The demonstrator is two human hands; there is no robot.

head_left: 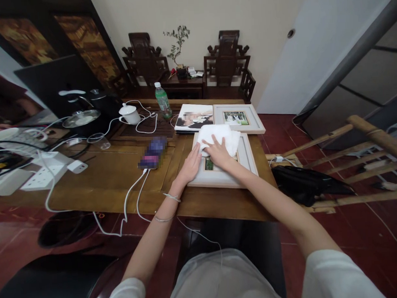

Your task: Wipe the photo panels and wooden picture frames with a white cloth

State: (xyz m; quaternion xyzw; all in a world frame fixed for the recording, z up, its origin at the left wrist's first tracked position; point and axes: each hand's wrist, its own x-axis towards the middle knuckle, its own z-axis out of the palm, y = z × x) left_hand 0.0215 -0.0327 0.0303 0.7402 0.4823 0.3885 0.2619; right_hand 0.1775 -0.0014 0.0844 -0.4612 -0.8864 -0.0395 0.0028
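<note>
A light wooden picture frame (223, 181) lies flat near the table's front edge, its picture mostly covered. On its upper part rests a folded white cloth or paper towel (214, 133). My right hand (217, 153) presses down on that white sheet with its fingers spread. Along the frame's left side lies my left hand (191, 161), fingers straight, its tips at the sheet's left edge. Just behind are a second picture frame (260, 126) and a white photo panel or album (197, 108), side by side.
A phone (152, 153) with white cables lies left of the frames. Farther back stand a green bottle (163, 102) and a lidded white cup (129, 114). Power strips (46, 174), a pot (82, 120) and a laptop (55, 86) crowd the left. A bamboo rack (335, 137) stands right.
</note>
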